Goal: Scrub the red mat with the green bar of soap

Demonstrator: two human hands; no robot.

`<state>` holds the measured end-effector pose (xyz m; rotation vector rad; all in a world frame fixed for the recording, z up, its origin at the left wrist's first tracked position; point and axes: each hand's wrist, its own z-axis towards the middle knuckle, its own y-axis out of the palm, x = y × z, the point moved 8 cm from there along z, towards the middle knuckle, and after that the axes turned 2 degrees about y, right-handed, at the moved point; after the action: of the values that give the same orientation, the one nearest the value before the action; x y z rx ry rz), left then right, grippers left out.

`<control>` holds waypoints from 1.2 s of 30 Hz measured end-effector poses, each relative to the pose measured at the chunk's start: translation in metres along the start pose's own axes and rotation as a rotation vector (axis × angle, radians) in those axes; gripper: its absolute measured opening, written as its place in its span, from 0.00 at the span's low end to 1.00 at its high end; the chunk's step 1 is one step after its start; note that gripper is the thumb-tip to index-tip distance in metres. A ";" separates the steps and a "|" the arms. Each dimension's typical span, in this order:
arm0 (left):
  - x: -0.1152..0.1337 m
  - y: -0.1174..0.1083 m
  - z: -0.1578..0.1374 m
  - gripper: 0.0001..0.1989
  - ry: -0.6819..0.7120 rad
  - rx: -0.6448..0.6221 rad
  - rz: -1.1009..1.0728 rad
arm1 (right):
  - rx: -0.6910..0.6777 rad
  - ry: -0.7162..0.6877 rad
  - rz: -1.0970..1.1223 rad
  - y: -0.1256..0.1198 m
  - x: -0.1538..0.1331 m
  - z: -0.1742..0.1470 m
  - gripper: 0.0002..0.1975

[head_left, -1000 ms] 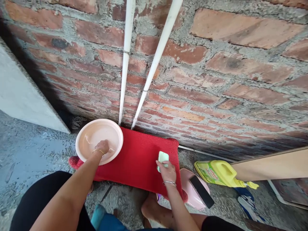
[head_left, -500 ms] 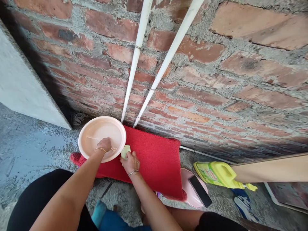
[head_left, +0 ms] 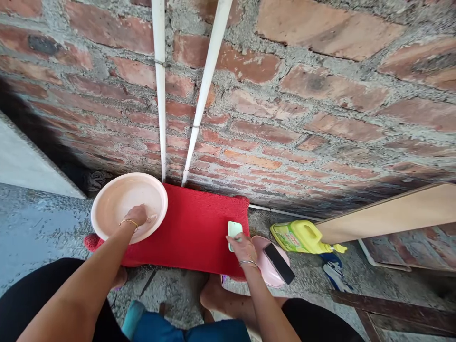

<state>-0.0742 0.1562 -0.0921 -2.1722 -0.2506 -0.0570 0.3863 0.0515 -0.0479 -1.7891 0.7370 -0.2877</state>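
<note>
My left hand [head_left: 137, 215], with a thin bracelet at the wrist, reaches into a pale pink basin [head_left: 101, 202] holding water. Its fingers look curled down at the water, and what they hold, if anything, is hidden. The basin rests on the left end of a red cloth-covered bench [head_left: 199, 228]. Over the bench's right end, my right hand [head_left: 243, 247] grips a pale green phone case [head_left: 234, 229] by its lower part, thumb and fingers closed on it. The case is a flat rounded rectangle with a small dark mark near its top edge.
A black phone [head_left: 279, 263] lies on a pink round stool [head_left: 265, 266] right of the bench. Beyond it are a yellow detergent jug [head_left: 297, 236] and a blue-and-white slipper [head_left: 337, 273]. White pipes [head_left: 161, 95] run down the brick wall [head_left: 260, 133] behind. A pale board [head_left: 32, 161] leans at left.
My right hand has carried the phone case from beside the basin to the bench's right end. My left hand stays in the basin. The whole view has shifted to the right.
</note>
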 end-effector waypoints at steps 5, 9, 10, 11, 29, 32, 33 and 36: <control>0.005 -0.003 -0.006 0.25 -0.004 -0.051 0.054 | 0.111 0.153 0.043 -0.029 0.063 0.015 0.14; 0.009 -0.010 -0.015 0.22 -0.018 -0.040 0.015 | 0.059 0.052 0.127 -0.012 0.030 -0.004 0.13; 0.010 -0.011 -0.017 0.22 -0.019 -0.040 0.004 | 0.028 -0.002 0.150 -0.002 0.010 -0.014 0.13; 0.010 -0.012 -0.019 0.21 -0.020 -0.042 -0.005 | 0.001 -0.059 0.170 0.008 -0.014 -0.026 0.12; 0.003 -0.006 -0.012 0.24 0.003 -0.032 -0.049 | -0.249 -0.443 -0.012 0.094 -0.231 -0.144 0.18; 0.003 -0.006 -0.012 0.22 0.020 -0.026 -0.035 | -0.231 -0.429 -0.060 0.095 -0.241 -0.148 0.26; 0.003 -0.006 -0.012 0.22 0.024 -0.025 -0.029 | -0.230 -0.422 -0.068 0.096 -0.245 -0.150 0.27; 0.001 -0.004 -0.011 0.23 0.034 -0.020 -0.013 | -0.252 -0.419 -0.070 0.099 -0.249 -0.150 0.29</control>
<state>-0.0731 0.1494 -0.0825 -2.1880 -0.2458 -0.1038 0.0798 0.0699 -0.0463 -2.0276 0.4251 0.1411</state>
